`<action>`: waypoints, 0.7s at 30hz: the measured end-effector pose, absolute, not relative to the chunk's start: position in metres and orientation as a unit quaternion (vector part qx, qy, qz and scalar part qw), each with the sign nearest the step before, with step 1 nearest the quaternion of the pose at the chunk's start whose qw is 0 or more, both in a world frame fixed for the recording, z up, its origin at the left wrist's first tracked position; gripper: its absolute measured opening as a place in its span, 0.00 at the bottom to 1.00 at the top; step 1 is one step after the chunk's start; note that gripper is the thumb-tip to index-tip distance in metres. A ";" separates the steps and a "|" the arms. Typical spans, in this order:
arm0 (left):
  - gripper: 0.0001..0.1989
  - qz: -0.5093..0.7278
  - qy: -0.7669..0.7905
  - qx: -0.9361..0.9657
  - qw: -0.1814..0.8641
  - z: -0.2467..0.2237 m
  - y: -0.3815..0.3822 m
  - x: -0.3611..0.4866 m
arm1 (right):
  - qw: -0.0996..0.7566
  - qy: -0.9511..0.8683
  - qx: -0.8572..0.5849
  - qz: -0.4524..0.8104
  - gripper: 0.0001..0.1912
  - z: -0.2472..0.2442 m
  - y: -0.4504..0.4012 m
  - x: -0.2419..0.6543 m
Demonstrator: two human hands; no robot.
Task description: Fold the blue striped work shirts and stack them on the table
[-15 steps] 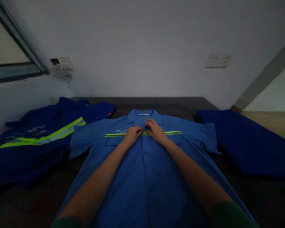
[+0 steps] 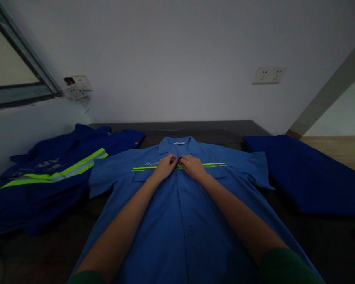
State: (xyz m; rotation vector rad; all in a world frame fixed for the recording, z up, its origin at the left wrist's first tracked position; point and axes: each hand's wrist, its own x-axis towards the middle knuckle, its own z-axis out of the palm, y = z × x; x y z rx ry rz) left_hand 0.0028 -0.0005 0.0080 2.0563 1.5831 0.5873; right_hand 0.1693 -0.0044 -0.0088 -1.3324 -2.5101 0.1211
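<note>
The dark surface (image 2: pixel 221 136) stretched under everything, its far edge close against the wall. My shirt (image 2: pixel 165 213) lay face up across its middle, the collar toward the far edge and the body running down toward me, past the bottom of my view. Along the left side of the surface sat a rumpled jacket (image 2: pixel 62 189), one of the shirt's sleeves reaching its striped part; by the far right corner lay a blue cloth (image 2: pixel 301 173), just beside the other sleeve.

My left hand (image 2: pixel 165 167) and right hand (image 2: pixel 193 167) met over the front opening, at chest height. A moment earlier my right fingers had been arched up; now they had come down, bunched together and, as it looked, clamped on the front edge, where a dark fold showed. I took that to mean a firmer hold for the work at that spot. My left fingers were curled just beside them; whether they held any cloth I could not tell.

The yellow stripe (image 2: pixel 214 164) ran out from under both hands. Smaller still were the label (image 2: pixel 179 143) inside the collar and a button (image 2: pixel 190 230) lower down the front.
</note>
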 end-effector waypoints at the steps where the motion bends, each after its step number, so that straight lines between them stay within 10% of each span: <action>1: 0.06 0.227 0.589 0.737 0.241 0.007 -0.001 0.005 | 0.143 -0.876 -0.459 0.035 0.13 -0.009 -0.005 0.169; 21: 0.10 0.218 0.619 0.739 0.155 -0.007 -0.007 0.016 | 0.098 -0.894 -0.437 0.011 0.14 -0.008 -0.008 0.166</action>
